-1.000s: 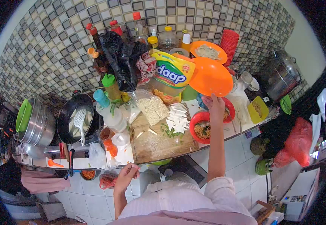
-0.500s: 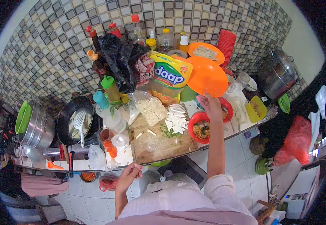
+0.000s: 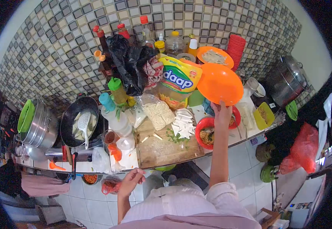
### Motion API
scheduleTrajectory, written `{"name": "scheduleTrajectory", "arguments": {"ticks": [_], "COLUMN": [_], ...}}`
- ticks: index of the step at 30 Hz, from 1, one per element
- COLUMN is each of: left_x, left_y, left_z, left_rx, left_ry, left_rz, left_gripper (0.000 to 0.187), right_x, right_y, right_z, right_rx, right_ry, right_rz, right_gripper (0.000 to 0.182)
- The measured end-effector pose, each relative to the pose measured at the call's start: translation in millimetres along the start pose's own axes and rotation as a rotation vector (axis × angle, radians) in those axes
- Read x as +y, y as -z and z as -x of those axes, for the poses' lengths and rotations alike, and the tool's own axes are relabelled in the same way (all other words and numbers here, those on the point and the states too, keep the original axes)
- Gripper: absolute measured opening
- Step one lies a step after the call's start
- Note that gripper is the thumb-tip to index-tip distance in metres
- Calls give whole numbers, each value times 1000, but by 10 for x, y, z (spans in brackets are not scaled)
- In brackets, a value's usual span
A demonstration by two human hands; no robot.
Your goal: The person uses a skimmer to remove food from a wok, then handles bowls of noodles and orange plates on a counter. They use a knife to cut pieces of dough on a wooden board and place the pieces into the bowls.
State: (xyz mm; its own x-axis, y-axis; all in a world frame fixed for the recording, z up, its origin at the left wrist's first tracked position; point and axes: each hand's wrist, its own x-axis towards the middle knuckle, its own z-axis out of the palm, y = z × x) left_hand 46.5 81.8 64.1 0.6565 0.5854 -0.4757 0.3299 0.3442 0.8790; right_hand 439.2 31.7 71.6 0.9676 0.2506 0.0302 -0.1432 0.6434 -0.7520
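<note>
My right hand [image 3: 222,113] grips the near rim of an orange plate [image 3: 220,84]. The plate is tilted above the counter, and its inner face looks bare. Below that hand are two red bowls of noodles; the nearer red bowl [image 3: 199,133] is partly covered by my wrist, the other [image 3: 236,116] by my hand. My left hand [image 3: 132,181] hangs in front of the counter edge with its fingers curled together, and nothing shows in them. A wooden cutting board [image 3: 162,156] carries white cut pieces [image 3: 183,124], chopped greens and a bag of dry noodles [image 3: 159,115].
A black wok [image 3: 67,131] with a white slotted spoon [image 3: 84,122] is at left, beside a steel pot [image 3: 43,128]. Bottles and a yellow-green pouch [image 3: 179,78] line the wall. Another orange plate [image 3: 229,61], stacked red bowls [image 3: 234,51] and a yellow container [image 3: 264,114] stand right.
My right hand has shifted slightly right and down with the orange plate, whose inner face now shows more. My left hand stays almost in place. The camera view has turned a little.
</note>
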Motion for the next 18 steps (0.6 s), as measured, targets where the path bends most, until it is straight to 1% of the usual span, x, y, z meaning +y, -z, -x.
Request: {"name": "scheduleTrajectory", "arguments": {"ticks": [1, 2, 4, 5, 7, 8, 10, 11, 13, 17, 18], "left_x": [-4, -8, -21, -25, -39, -41, -26, -17, 12, 30, 11], "left_y": [4, 6, 19, 27, 34, 32, 17, 7, -17, -7, 5], "left_z": [3, 6, 4, -3, -22, -29, -37, -38, -29, 5, 13], "left_rx": [1, 0, 1, 1, 5, 7, -1, -8, -6, 12, 19], "left_ry": [-2, -2, -4, -7, -21, -33, -35, -37, -24, -10, -14], "left_rz": [8, 15, 22, 28, 22, 16, 6, -4, -2, -25, -24], "left_gripper": [17, 18, 18, 19, 19, 19, 19, 19, 19, 19, 19], "right_x": [-35, -92, -197, -207, -239, -235, -226, -206, -132, 21, 67], "right_y": [-37, -81, -202, -229, -289, -357, -505, -584, -754, -1021, -1053], "right_z": [19, 19, -27, -100, -298, -391, -591, -683, -839, -1026, -1085], "right_rx": [35, 34, 0, -2, -121, -122, -228, -228, -324, -373, -399], "right_ry": [64, 63, 156, 156, 216, 217, 179, 178, 135, 99, 46], "right_rz": [22, 22, 70, 69, 90, 91, 60, 61, 70, 128, 142], "right_gripper": [37, 37, 37, 37, 38, 38, 36, 36, 36, 35, 35]}}
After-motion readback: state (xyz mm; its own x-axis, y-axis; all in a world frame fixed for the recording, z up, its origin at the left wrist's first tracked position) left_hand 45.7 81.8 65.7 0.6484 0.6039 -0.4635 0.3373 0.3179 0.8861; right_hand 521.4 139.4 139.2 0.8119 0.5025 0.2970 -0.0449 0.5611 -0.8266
